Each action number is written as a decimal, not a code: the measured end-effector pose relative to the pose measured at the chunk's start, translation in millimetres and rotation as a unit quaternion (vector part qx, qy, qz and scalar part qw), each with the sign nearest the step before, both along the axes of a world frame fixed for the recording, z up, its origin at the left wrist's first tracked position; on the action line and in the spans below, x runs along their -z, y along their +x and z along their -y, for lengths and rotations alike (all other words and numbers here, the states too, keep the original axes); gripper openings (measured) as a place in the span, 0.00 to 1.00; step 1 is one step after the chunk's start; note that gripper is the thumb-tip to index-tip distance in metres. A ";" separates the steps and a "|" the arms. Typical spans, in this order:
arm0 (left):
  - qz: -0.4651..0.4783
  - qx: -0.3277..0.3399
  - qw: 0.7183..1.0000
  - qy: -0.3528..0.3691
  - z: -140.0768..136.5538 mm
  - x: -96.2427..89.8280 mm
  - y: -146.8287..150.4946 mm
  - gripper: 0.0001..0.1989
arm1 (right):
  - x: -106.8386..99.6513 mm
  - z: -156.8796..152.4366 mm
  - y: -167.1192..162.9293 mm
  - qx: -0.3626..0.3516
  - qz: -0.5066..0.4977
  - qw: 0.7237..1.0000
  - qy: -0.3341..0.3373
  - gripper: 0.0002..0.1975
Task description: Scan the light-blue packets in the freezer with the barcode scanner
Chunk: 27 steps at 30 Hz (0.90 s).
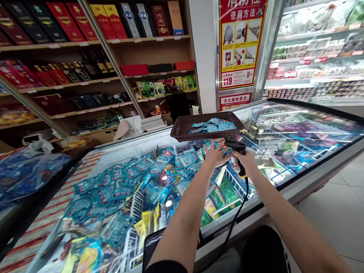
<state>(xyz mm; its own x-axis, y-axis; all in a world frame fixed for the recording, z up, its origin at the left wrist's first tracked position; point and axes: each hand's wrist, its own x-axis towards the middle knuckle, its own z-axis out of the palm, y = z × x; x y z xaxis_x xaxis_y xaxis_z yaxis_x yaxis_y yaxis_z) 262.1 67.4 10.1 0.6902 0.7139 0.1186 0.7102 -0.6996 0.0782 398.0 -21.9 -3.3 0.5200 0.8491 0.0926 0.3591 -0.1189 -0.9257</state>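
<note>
My right hand [245,159] is wrapped round the handle of a black barcode scanner [235,144], and its cable runs down towards me. Beside the scanner's head, my left hand [215,154] reaches out with its fingers spread, over several small blue packets. Whether it touches one is hard to see. Many more blue packets [112,182] lie strewn over the glass top of a chest freezer to the left. Just beyond my hands a dark brown woven basket [177,129] holds several blue packets [213,126].
Under the freezer glass [285,131] are white wire baskets [137,203] of frozen goods. A dark flat device [152,243] is partly hidden by my left forearm. Plastic-wrapped blue goods [28,171] stand at the left. Shelves of boxes [116,21] line the back, a lit display [319,52] the right.
</note>
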 end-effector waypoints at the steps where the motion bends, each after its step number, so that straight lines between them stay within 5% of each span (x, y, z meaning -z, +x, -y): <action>1: -0.009 -0.009 1.000 -0.016 -5.7 2.3 0.9 0.32 | -0.6 -1.4 -1.1 0.000 -0.034 0.999 -0.016 0.17; 6: -0.014 -0.003 1.000 -0.019 -9.7 8.9 -17.1 0.33 | -6.7 -7.2 -9.9 -0.005 -0.038 0.998 -0.051 0.15; 15: -0.005 -0.006 1.000 0.018 19.3 8.7 -82.2 0.31 | -16.5 -12.9 -41.5 -0.008 0.195 0.979 -0.053 0.20; 19: 0.029 -0.053 0.996 0.073 4.7 6.2 -75.8 0.30 | -19.1 -14.8 -47.0 0.001 0.223 0.973 -0.055 0.21; 24: 0.008 -0.054 0.998 -0.005 -24.2 4.2 -61.2 0.32 | -21.0 -17.6 -51.5 -0.020 0.254 0.965 -0.066 0.22; 27: -0.001 -0.038 0.999 0.015 -26.7 3.6 -70.9 0.30 | -23.5 -18.9 -59.0 -0.011 0.284 0.956 -0.078 0.21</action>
